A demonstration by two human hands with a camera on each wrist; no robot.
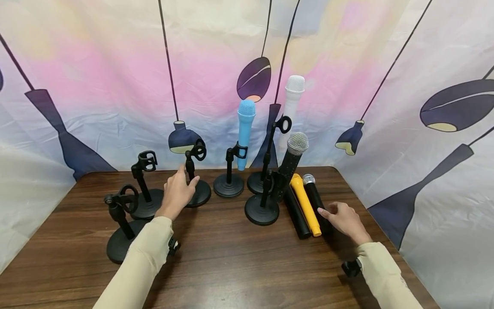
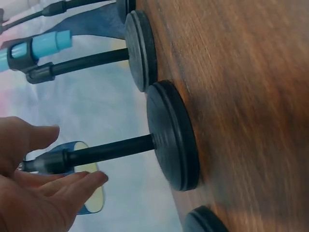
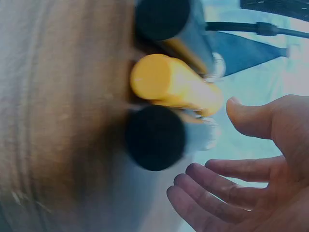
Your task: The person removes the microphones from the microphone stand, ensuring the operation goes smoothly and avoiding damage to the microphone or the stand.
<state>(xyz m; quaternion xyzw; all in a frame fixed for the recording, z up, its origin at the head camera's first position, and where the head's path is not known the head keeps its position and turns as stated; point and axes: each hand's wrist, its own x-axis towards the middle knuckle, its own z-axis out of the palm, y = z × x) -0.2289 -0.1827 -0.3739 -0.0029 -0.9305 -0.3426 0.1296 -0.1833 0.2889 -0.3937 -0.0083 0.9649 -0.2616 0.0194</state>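
My left hand (image 1: 176, 193) reaches beside a black desktop microphone stand (image 1: 200, 195) with an empty clip. In the left wrist view its thumb and fingers are spread to either side of the stand's upper post (image 2: 108, 150). My right hand (image 1: 345, 219) hovers at the side of a black microphone with a silver head (image 1: 314, 193), fingers relaxed and apart. Beside that one lie a yellow microphone (image 1: 305, 204) and another black one (image 1: 296, 216). The right wrist view shows the yellow end (image 3: 150, 77) and the nearest black end (image 3: 155, 137) close to the fingers.
Two stands with empty clips (image 1: 148, 204) (image 1: 121, 244) are on the left. A blue microphone (image 1: 245, 128) stands clipped at centre back. A white microphone (image 1: 293, 96) and a sparkly black microphone (image 1: 289, 165) rise from stands to its right. A patterned curtain (image 1: 216, 51) hangs behind the table (image 1: 231, 266).
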